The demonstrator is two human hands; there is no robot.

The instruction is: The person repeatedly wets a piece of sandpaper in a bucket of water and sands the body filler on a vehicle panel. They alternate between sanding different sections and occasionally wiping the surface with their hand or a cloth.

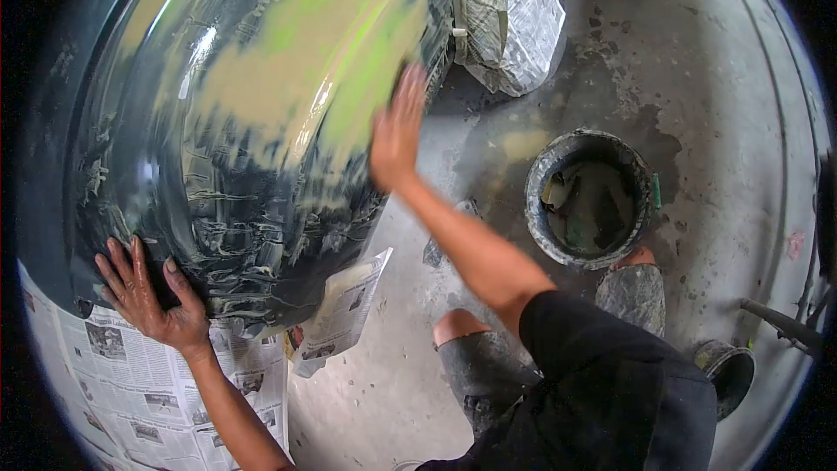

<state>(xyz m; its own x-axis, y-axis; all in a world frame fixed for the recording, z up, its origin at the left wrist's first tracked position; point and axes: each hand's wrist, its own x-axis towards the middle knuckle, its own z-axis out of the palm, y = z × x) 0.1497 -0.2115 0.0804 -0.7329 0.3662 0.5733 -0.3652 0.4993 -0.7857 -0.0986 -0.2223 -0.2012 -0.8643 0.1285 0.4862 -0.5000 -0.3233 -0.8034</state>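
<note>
A large curved car body panel (261,96) fills the upper left. It is wet, dark grey, with beige and bright green patches and streaks of pale slurry. My left hand (155,296) lies flat on its lower edge, fingers spread and wet, holding nothing. On the right side of the panel, my right hand (399,135) presses against the surface, slightly blurred. Its fingers are stretched and close together; a dark edge shows by the fingertips, but whatever is under the palm is hidden.
Newspaper sheets (166,384) hang below the panel. A plastic-wrapped part (532,17) sticks out at its upper right. A bucket of murky water (641,235) stands on the wet concrete floor (715,61), near my knees. A smaller black container (741,384) is at lower right.
</note>
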